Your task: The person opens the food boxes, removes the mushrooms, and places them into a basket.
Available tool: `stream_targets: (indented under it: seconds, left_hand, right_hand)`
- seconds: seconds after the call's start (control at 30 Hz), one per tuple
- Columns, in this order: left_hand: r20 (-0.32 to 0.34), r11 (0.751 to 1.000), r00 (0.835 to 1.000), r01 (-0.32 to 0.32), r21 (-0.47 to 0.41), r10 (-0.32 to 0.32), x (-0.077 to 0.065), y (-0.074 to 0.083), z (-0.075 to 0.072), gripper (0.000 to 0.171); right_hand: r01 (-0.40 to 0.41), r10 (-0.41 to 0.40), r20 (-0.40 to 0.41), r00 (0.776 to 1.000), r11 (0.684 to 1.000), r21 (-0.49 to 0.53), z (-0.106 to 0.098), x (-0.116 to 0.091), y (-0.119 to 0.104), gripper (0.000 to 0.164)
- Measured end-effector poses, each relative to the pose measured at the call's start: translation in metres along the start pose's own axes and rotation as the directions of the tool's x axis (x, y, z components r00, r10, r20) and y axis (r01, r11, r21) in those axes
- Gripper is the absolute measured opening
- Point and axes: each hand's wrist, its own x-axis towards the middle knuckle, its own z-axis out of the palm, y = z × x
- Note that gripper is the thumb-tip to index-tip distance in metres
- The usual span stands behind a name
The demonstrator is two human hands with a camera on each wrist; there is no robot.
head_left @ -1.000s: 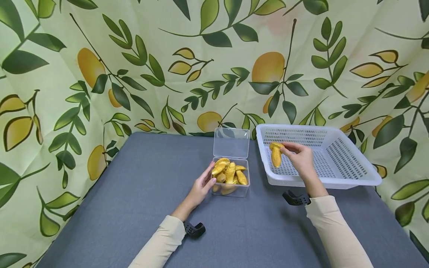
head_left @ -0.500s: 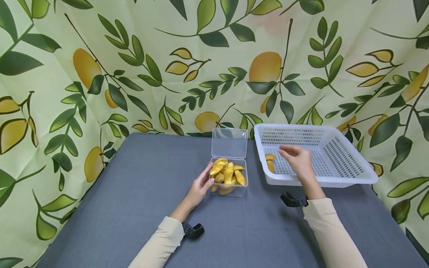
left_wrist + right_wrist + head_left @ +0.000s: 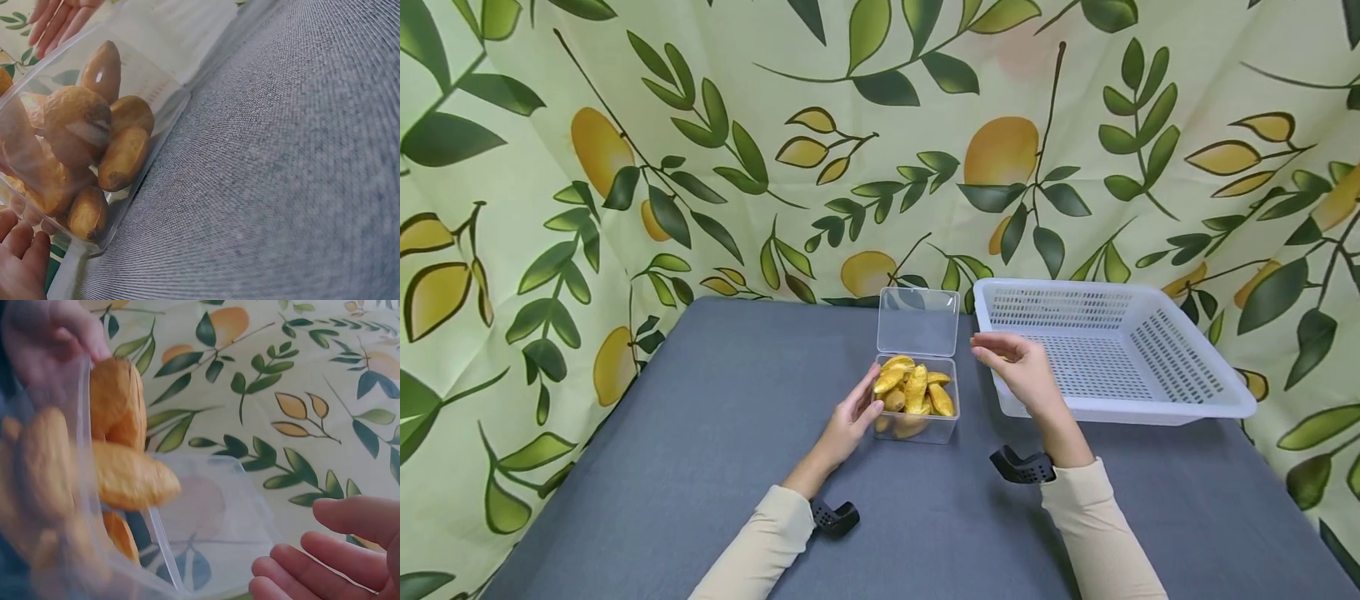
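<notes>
A clear plastic box (image 3: 938,431) stands mid-table, filled with several yellow mushrooms (image 3: 916,387); its hinged lid (image 3: 917,323) is tipped back. My left hand (image 3: 847,425) rests against the box's left side, fingers and thumb extended along the wall. My right hand (image 3: 1027,375), holding nothing, hovers over the left rim of a pale perforated basket (image 3: 1195,410). In the right wrist view its fingers are loosely bent, apart from the box. A scrap of yellow shows beside the right hand, where the mushroom in the basket is mostly hidden.
The basket sits at the back right of the grey table (image 3: 760,367). A leaf-and-fruit patterned cloth (image 3: 865,125) hangs behind the table. Each wrist carries a black band mount.
My right hand let go of a mushroom in the basket's left side, then moved left toward the box. My left hand stays against the box.
</notes>
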Motion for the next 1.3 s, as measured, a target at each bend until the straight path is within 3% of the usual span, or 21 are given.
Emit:
stream_targets:
  seconds: [0.4,0.6,1.03,1.3]
  left_hand:
    - [0.007,1.0,1.0,0.0,-0.012,0.0,-0.002,0.002,-0.001,0.056]
    - [0.005,1.0,1.0,-0.003,-0.01,0.004,-0.002,0.002,0.0,0.055]
    - [0.008,1.0,1.0,0.012,-0.019,-0.011,0.0,0.003,0.001,0.056]
    - [-0.001,1.0,1.0,0.015,-0.026,-0.015,-0.001,0.002,0.001,0.056]
  right_hand:
    - [-0.052,0.042,0.148,0.988,0.996,0.066,0.042,0.005,0.003,0.035]
    - [-0.009,0.0,0.161,0.987,0.999,0.053,0.057,0.007,0.008,0.033]
    - [0.022,-0.029,0.23,0.973,0.999,0.032,0.066,0.007,0.013,0.028]
    - [0.029,-0.045,0.213,0.976,0.996,0.079,0.06,0.006,0.009,0.025]
